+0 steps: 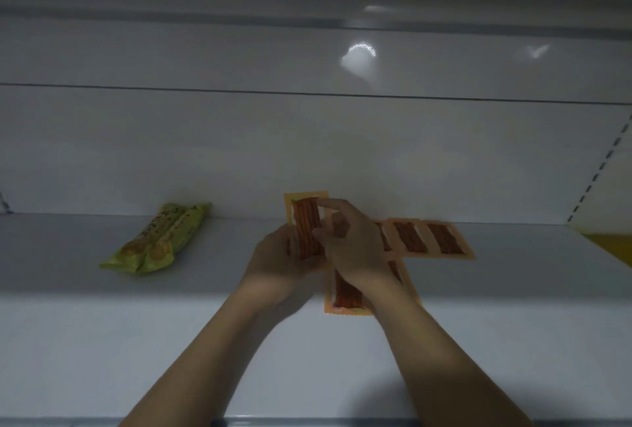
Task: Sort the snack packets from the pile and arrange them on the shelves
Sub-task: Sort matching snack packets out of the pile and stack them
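Orange snack packets with reddish-brown sticks lie on a white shelf (102, 341). My left hand (277, 259) holds one upright orange packet (306, 225) from below. My right hand (352, 249) pinches that packet's right edge with thumb and forefinger. A strip of joined orange packets (431, 238) lies flat to the right of my hands. Another orange packet (345, 296) lies under my right wrist, partly hidden. Two green snack packets (157, 240) lie side by side at the left of the shelf.
The shelf's white back panel (307, 153) rises behind the packets, with another shelf's underside above. A slotted upright (595, 170) stands at the right, with a yellow surface (612, 245) beyond it. The shelf's front edge runs along the bottom.
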`<move>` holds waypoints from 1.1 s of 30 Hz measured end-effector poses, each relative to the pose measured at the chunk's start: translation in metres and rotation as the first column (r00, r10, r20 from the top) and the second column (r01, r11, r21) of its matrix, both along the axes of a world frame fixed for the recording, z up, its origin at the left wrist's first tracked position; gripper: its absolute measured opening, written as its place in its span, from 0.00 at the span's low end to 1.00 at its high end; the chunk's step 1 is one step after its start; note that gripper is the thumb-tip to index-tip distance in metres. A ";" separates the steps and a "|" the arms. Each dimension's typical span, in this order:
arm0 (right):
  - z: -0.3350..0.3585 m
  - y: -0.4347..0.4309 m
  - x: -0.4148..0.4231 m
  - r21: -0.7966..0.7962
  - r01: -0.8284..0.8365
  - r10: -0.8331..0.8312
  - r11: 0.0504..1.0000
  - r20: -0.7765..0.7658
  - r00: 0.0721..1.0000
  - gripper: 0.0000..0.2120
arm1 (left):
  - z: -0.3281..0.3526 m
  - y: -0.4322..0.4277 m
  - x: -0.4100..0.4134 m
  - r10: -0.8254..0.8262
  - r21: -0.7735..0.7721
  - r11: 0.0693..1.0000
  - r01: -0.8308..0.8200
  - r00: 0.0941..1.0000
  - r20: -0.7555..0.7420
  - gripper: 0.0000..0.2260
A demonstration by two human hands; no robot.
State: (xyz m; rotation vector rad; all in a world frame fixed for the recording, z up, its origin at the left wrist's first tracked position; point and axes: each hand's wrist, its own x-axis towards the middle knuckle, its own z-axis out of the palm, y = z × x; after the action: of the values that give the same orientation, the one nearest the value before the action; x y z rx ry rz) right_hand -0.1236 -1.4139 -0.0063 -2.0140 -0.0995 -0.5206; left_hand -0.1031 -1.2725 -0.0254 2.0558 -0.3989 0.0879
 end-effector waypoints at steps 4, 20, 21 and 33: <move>0.017 -0.056 -0.012 -0.074 0.161 -0.159 0.984 0.034 0.987 0.15 | 0.011 -0.022 -0.008 -0.099 0.137 0.987 0.089 0.993 0.064 0.11; -0.051 -0.151 -0.063 -0.159 0.397 -0.417 0.904 -0.122 0.901 0.08 | -0.035 -0.077 -0.035 -0.402 0.628 0.772 0.093 0.838 0.370 0.21; -0.053 -0.150 -0.065 -0.251 0.397 -0.438 0.883 -0.131 0.890 0.07 | -0.036 -0.074 -0.034 -0.393 0.631 0.771 0.090 0.847 0.359 0.21; -0.062 -0.141 -0.068 -0.694 0.240 -0.354 0.679 -0.024 0.935 0.14 | -0.040 -0.064 -0.031 -0.441 0.658 0.730 0.186 0.864 0.245 0.29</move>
State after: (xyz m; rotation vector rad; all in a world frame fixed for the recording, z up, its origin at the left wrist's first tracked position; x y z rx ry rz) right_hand -0.1911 -1.5546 -0.0678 -2.8292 0.1701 -0.5797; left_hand -0.1337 -1.3369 -0.0653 2.5800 -1.1655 0.1734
